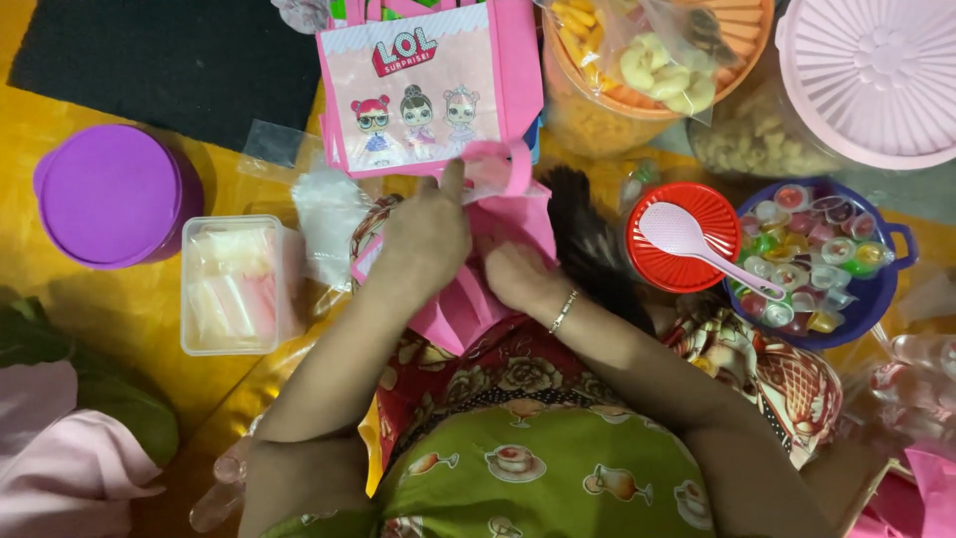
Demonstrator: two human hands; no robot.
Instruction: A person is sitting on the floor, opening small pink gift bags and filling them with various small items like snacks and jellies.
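My left hand grips the top edge of a pink fabric bag lying in my lap, near its pink handle loop. Pressed against that same bag's side, my right hand wears a thin bracelet on its wrist. A second pink bag with cartoon dolls printed on it stands upright just beyond my hands. What is inside the held bag is hidden.
A purple lidded tub and a clear box of pale wrapped sticks sit to the left. On the right are a red lid with a pink spoon, a blue bowl of small jelly cups, an orange snack tub, and a pink lidded tub.
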